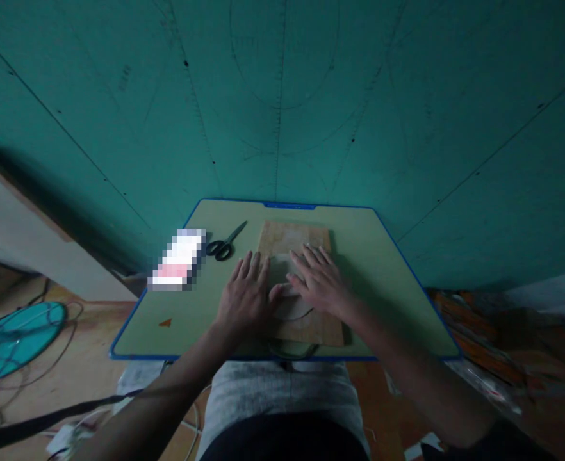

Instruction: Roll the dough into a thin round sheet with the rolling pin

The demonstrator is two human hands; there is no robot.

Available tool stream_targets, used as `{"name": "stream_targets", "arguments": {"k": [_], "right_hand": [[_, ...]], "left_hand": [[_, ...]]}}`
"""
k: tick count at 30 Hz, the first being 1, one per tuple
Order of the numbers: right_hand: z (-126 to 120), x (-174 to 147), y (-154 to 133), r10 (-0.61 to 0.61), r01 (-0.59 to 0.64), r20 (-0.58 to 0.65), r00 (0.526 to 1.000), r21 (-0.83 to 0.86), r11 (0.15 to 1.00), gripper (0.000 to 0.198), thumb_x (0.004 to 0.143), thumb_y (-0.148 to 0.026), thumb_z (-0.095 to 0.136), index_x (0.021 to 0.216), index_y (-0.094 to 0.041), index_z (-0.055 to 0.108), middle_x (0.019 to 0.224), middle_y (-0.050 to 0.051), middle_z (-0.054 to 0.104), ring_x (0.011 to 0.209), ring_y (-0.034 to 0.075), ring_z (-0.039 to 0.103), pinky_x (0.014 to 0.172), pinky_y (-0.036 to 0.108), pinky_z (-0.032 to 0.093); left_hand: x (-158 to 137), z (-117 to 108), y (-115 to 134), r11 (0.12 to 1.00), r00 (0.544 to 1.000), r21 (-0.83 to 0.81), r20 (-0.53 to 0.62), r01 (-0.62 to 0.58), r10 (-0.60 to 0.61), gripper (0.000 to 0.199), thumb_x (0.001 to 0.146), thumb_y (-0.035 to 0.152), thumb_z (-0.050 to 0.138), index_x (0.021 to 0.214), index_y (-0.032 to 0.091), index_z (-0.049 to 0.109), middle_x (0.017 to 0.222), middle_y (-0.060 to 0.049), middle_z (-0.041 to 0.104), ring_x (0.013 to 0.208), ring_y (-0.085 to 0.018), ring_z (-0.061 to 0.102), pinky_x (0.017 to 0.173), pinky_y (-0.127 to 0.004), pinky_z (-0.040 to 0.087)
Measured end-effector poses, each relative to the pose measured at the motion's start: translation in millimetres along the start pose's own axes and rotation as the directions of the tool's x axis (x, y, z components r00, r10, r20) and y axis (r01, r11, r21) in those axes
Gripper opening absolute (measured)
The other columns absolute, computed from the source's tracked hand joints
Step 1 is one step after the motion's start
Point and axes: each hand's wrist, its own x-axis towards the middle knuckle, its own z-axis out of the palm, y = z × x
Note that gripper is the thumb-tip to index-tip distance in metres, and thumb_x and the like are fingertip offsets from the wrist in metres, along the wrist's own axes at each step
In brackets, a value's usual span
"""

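Note:
A wooden board (321, 328) lies on the small table, and on it is a flat, pale piece with a rounded edge (292, 311). I cannot make out what that piece is made of. My left hand (246, 291) is open at the board's left side, fingers stretched forward and thumb at the pale piece. Open and flat, my right hand (318, 278) rests over the right part of the same piece, its fingers reaching toward the upper part of the board. Both hands hide parts of the piece and the board. Neither hand grips anything.
Black-handled scissors (225, 246) lie at the table's left, beside a blurred-out phone-like object (179, 259). A small orange-brown scrap (166, 323) is nearer me. The table (388, 282) has a blue rim and stands against a green wall (282, 128). Cables lie on the floor at left.

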Motion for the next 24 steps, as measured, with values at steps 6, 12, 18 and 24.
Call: {"name": "stream_targets", "arguments": {"k": [6, 12, 18, 24], "right_hand": [[-8, -71, -21, -0.100, 0.100, -0.049, 0.994, 0.008, 0.995, 0.057, 0.103, -0.044, 0.038, 0.148, -0.010, 0.048, 0.154, 0.017, 0.047, 0.144, 0.031, 0.041, 0.120, 0.050, 0.033], [-6, -82, -35, -0.158, 0.160, -0.040, 0.987, 0.041, 0.986, 0.055, 0.103, -0.037, 0.040, 0.149, -0.007, 0.046, 0.152, 0.019, 0.048, 0.141, 0.031, 0.044, 0.119, 0.048, 0.037], [-4, -50, -33, -0.194, 0.195, -0.020, 0.981, 0.051, 0.980, 0.061, 0.102, -0.042, 0.042, 0.150, -0.004, 0.043, 0.153, 0.022, 0.046, 0.143, 0.033, 0.042, 0.119, 0.049, 0.035], [2, -6, -3, -0.158, 0.158, -0.005, 0.987, 0.031, 0.987, 0.055, 0.103, -0.038, 0.038, 0.150, -0.010, 0.045, 0.156, 0.019, 0.043, 0.147, 0.030, 0.037, 0.123, 0.049, 0.026]], "left_hand": [[-62, -14, 21, 0.997, 0.996, -0.009, -0.060, -0.074, 0.073, 0.059, 0.104, 0.043, 0.032, 0.142, 0.000, 0.045, 0.143, -0.027, 0.055, 0.134, -0.038, 0.052, 0.109, -0.056, 0.044], [-73, -18, 19, 1.000, 0.998, -0.013, -0.056, -0.015, 0.015, 0.068, 0.102, 0.051, 0.035, 0.145, -0.002, 0.040, 0.146, -0.030, 0.051, 0.140, -0.041, 0.044, 0.111, -0.058, 0.042], [-26, -17, 21, 1.000, 0.999, 0.025, 0.052, 0.015, -0.016, 0.056, 0.102, 0.037, 0.033, 0.137, -0.003, 0.052, 0.145, -0.029, 0.052, 0.141, -0.040, 0.043, 0.114, -0.057, 0.039], [24, -4, 16, 0.999, 0.994, -0.031, 0.104, 0.028, -0.024, 0.049, 0.100, 0.025, 0.033, 0.135, 0.002, 0.058, 0.144, -0.024, 0.055, 0.143, -0.038, 0.041, 0.115, -0.056, 0.037]]}}
